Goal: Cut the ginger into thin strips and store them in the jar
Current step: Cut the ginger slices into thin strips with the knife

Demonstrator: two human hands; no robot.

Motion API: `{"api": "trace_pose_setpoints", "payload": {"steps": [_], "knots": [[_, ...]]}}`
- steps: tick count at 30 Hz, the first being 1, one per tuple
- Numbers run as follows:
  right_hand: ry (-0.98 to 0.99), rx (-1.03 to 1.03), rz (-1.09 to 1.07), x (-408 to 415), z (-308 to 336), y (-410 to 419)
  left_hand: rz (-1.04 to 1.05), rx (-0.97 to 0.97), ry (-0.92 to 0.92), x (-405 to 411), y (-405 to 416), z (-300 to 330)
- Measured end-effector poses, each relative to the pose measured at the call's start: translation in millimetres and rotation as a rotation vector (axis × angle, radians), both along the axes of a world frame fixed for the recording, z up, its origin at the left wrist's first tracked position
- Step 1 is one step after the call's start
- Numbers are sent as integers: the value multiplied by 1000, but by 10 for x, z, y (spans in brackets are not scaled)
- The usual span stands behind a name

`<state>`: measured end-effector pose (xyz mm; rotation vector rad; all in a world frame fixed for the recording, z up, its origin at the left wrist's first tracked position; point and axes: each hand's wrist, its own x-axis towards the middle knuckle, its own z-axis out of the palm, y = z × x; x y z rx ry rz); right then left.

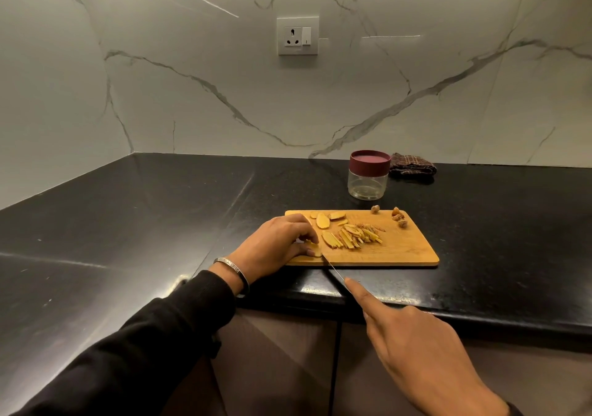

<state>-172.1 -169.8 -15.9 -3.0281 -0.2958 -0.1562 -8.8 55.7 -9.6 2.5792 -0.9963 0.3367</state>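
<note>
Two hands are shown at a wooden cutting board (400, 249) on a black counter (128, 223). At left, the left hand (275, 242) is curled over a ginger slice (312, 249), which is pinched flat against the board's near left corner. The knife (333, 268) is laid with its tip beside that slice, and the right hand (413, 345) is wrapped around the handle, forefinger stretched along the spine. Further right, uncut slices (323, 222) and a pile of cut strips (355, 238) are seen mid-board, with knobbly trimmings (398, 215) at the far right corner. The ginger is judged light, firm, fibrous and somewhat slippery when cut; it is best held by its edges, fingertips tucked back. Behind the board, the lidded jar (368, 174) stands with nothing visible inside, a folded cloth (413, 164) beside it.
</note>
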Motion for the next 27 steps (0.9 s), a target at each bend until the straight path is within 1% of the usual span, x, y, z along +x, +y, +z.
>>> {"api": "trace_pose_setpoints", "payload": {"steps": [11, 17, 27], "knots": [[-3, 30, 15, 7, -16, -9, -58, 65, -52, 4, 6, -37], [-7, 39, 16, 6, -11, -9, -58, -44, -42, -6, 29, -56], [-9, 72, 14, 15, -10, -13, -24, -96, -79, -39, 29, -134]]}}
